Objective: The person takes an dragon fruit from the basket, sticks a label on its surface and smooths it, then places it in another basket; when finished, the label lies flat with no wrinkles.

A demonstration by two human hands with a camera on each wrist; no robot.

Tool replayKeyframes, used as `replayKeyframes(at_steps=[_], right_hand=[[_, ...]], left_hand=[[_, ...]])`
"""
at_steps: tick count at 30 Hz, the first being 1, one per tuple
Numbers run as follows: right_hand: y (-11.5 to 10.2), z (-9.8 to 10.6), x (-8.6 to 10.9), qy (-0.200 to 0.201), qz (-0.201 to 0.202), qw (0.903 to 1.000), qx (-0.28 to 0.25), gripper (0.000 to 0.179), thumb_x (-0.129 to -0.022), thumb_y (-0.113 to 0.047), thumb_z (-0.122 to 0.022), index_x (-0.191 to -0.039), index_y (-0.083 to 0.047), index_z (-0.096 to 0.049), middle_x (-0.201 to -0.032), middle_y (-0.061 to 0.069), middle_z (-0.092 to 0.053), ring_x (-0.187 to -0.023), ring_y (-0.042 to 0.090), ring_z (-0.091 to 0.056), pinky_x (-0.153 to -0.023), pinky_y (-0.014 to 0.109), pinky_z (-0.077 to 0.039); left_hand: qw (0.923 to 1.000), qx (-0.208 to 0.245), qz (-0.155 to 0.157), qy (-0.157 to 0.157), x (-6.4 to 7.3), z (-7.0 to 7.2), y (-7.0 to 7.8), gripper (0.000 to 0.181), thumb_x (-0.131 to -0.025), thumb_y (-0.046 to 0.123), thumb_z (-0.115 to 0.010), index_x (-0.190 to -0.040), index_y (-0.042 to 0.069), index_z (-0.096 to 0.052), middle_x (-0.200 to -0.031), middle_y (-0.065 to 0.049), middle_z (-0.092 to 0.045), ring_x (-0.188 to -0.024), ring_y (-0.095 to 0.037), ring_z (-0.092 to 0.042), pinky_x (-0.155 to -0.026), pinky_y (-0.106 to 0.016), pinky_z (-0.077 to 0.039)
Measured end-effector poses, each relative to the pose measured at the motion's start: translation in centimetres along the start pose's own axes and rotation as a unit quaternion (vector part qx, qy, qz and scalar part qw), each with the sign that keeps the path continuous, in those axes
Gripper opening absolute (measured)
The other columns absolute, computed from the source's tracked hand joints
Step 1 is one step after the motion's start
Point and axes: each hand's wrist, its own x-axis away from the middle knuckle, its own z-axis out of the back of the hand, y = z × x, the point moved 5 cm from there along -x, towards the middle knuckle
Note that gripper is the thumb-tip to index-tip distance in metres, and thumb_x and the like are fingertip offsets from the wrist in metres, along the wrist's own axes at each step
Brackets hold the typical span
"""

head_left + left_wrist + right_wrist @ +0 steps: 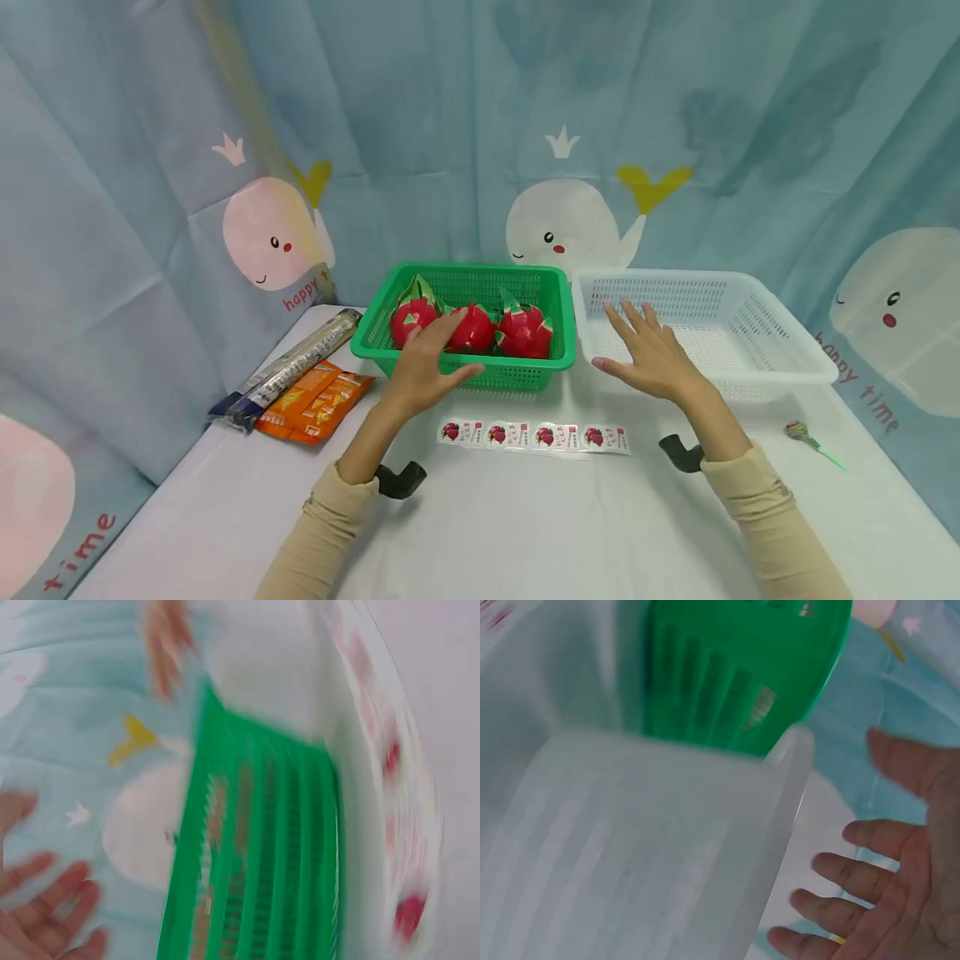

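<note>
A pale blue curtain printed with whales hangs beyond your hands, and a white tabletop spreads beneath them. The white basket sits under and beyond your right hand; the green basket is beside it, just beyond your left hand. Long silver packages lie to the left of your left hand, with orange packets between. Both your hands are raised, fingers spread and thumbs pointing inward. A strip of fruit-printed stickers lies on the tabletop between your hands, nearer you. Three red dragon fruits rest in the green basket, partly hidden behind your left hand. A lollipop lies to the right of your right hand.
</note>
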Motion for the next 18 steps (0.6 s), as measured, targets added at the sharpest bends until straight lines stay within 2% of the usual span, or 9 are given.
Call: replayKeyframes(at_steps=[1,3,5,7,9,11,13,15,18], right_hand=[[-0.6,0.1,-0.7,0.01,0.011,0.9999,-0.006,0.08,-0.088,-0.05,-0.053,-0.148,-0.013,-0.016,-0.152,0.018,-0.017,-0.138,0.046,-0.012,-0.104,0.068,-0.017],[-1.9,0.1,-2.1,0.033,0.029,0.9988,-0.023,0.072,-0.089,-0.039,-0.055,-0.145,-0.005,-0.024,-0.148,0.02,-0.028,-0.136,0.043,-0.023,-0.104,0.062,-0.026],[-3.3,0.0,-3.6,0.058,0.04,0.9967,-0.04,0.064,-0.09,-0.03,-0.057,-0.141,0.0,-0.032,-0.141,0.022,-0.039,-0.13,0.04,-0.036,-0.101,0.056,-0.035],[-4.8,-0.5,-5.0,0.07,0.04,0.9952,-0.055,0.061,-0.09,-0.025,-0.057,-0.138,0.004,-0.035,-0.129,0.024,-0.051,-0.116,0.039,-0.051,-0.095,0.052,-0.043],[-6.2,-1.4,-6.4,0.066,0.033,0.9951,-0.067,0.061,-0.09,-0.025,-0.058,-0.137,0.006,-0.036,-0.111,0.025,-0.061,-0.098,0.038,-0.06,-0.085,0.048,-0.05],[-7.6,-2.6,-7.7,0.053,0.023,0.9957,-0.073,0.065,-0.089,-0.027,-0.059,-0.137,0.009,-0.033,-0.111,0.027,-0.06,-0.097,0.038,-0.06,-0.083,0.048,-0.051],[-8.5,-3.8,-8.9,0.036,0.002,0.9962,-0.079,0.073,-0.088,-0.032,-0.059,-0.139,0.01,-0.028,-0.119,0.029,-0.055,-0.104,0.04,-0.056,-0.086,0.049,-0.049],[-9.0,-4.9,-9.9,0.021,-0.026,0.9966,-0.076,0.082,-0.086,-0.038,-0.061,-0.14,0.01,-0.023,-0.138,0.03,-0.038,-0.121,0.042,-0.044,-0.095,0.052,-0.044],[-9.2,-6.4,-11.0,-0.008,-0.075,0.9947,-0.07,0.093,-0.081,-0.046,-0.064,-0.142,0.008,-0.02,-0.147,0.027,-0.024,-0.132,0.045,-0.028,-0.099,0.058,-0.037]], left_hand=[[0.9966,0.08,0.011,0.015,0.3,0.3,-0.2,0.061,-0.081,0.036,-0.068,-0.132,0.009,-0.048,-0.129,-0.012,-0.056,-0.12,-0.026,-0.051,-0.103,-0.053,-0.036],[0.9718,0.229,0.054,0.011,1.0,0.4,-0.9,0.038,-0.086,0.024,-0.065,-0.114,0.0,-0.061,-0.107,-0.015,-0.067,-0.1,-0.025,-0.063,-0.09,-0.047,-0.049],[0.9335,0.331,0.133,-0.032,1.8,-0.5,-2.0,0.034,-0.09,0.025,-0.06,-0.102,-0.006,-0.064,-0.093,-0.016,-0.07,-0.087,-0.025,-0.067,-0.082,-0.042,-0.054],[0.894,0.383,0.217,-0.085,2.5,-2.0,-3.3,0.043,-0.092,0.032,-0.056,-0.105,-0.008,-0.062,-0.092,-0.015,-0.07,-0.086,-0.024,-0.069,-0.08,-0.038,-0.055],[0.8554,0.419,0.284,-0.109,3.2,-3.2,-4.4,0.049,-0.092,0.037,-0.053,-0.115,-0.007,-0.058,-0.101,-0.015,-0.069,-0.091,-0.021,-0.068,-0.081,-0.032,-0.055],[0.8159,0.468,0.329,-0.084,3.6,-3.9,-5.2,0.052,-0.092,0.037,-0.053,-0.122,-0.005,-0.053,-0.109,-0.014,-0.067,-0.095,-0.019,-0.068,-0.08,-0.027,-0.054],[0.7792,0.517,0.353,-0.036,3.6,-4.2,-5.9,0.05,-0.093,0.035,-0.053,-0.122,-0.005,-0.051,-0.11,-0.014,-0.067,-0.094,-0.017,-0.068,-0.077,-0.024,-0.054],[0.7553,0.547,0.36,0.004,3.4,-4.3,-6.1,0.049,-0.093,0.033,-0.053,-0.12,-0.007,-0.052,-0.105,-0.011,-0.069,-0.09,-0.014,-0.069,-0.074,-0.023,-0.054],[0.7371,0.57,0.361,0.04,3.2,-4.4,-6.4,0.046,-0.093,0.03,-0.054,-0.116,-0.01,-0.053,-0.092,-0.006,-0.072,-0.083,-0.012,-0.07,-0.073,-0.022,-0.055]])
